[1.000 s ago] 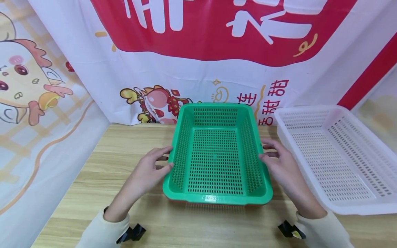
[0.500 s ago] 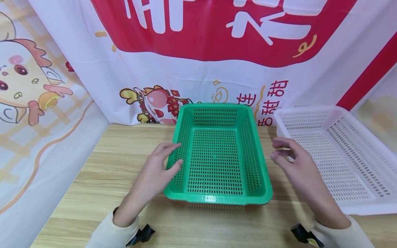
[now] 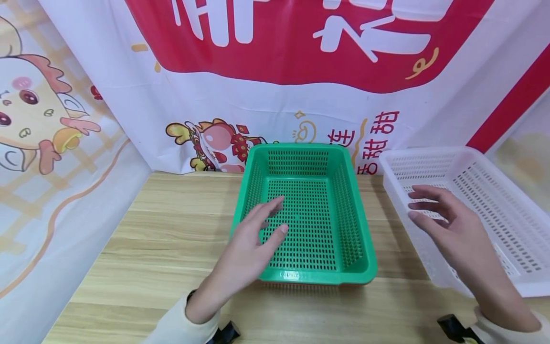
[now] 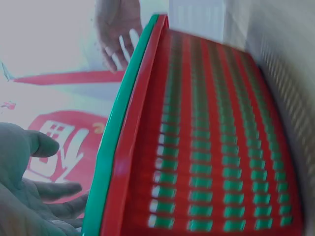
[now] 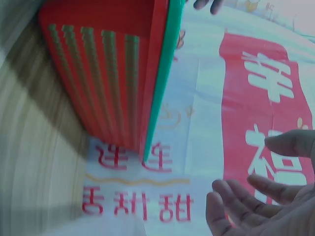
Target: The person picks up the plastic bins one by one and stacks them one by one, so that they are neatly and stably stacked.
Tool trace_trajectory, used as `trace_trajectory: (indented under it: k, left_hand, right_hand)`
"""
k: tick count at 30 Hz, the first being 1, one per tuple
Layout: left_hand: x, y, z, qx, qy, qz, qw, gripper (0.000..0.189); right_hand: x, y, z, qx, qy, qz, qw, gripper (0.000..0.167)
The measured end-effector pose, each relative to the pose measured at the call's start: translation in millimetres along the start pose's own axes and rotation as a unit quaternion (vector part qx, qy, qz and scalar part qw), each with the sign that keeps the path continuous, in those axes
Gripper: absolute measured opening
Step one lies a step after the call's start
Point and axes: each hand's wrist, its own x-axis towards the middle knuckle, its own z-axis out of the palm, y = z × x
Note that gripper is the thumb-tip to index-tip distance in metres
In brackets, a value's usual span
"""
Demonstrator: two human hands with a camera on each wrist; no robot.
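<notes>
A green plastic basket [image 3: 301,277] stands mid-table, nested in a red basket [image 4: 142,147] whose slotted side shows in both wrist views. My left hand [image 3: 251,246] hovers over the green basket's near left part, thumb and fingers spread, holding nothing. At the right, my right hand [image 3: 460,229] is over the near left side of a white basket [image 3: 412,205], its fingers loosely bent around no object. Whether the right fingertips touch the white rim cannot be told.
The light wooden table [image 3: 172,229] runs beneath the baskets. A printed white and red cloth [image 3: 275,105] hangs behind it, and another patterned cloth [image 3: 86,200] borders the left side. The white basket stands close to the right-hand cloth.
Both hands have left the green basket's sides and moved right. The left is now over that basket, the right over the white one. The baskets have stayed in place.
</notes>
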Motion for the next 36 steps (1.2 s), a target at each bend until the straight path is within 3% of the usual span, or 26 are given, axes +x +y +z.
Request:
trace_trajectory:
  k: [8,14,18,29,36]
  left_hand:
    - [2.0,14.9,28.6,-0.104,-0.029,0.009,0.9942,0.066]
    - [7.7,25.9,55.3,-0.143,-0.071,0.004,0.9872,0.066]
    - [12.3,32.8,74.3,-0.167,-0.089,0.005,0.982,0.067]
    - [19.4,48.1,118.2,-0.155,-0.081,0.051,0.9833,0.067]
    - [21.8,58.6,140.2,-0.161,-0.08,0.033,0.9831,0.067]
  right_hand:
    - [-0.1,19,-30,0.018,0.017,-0.035,0.9991,0.048]
    - [7.5,36,-47,-0.028,0.018,-0.019,0.9993,0.058]
    - [12.2,50,-55,-0.017,0.027,-0.037,0.9988,0.058]
    - [22.0,84,-74,-0.041,0.043,-0.045,0.9972,0.064]
    - [29.5,113,-86,-0.041,0.06,-0.046,0.9963,0.064]
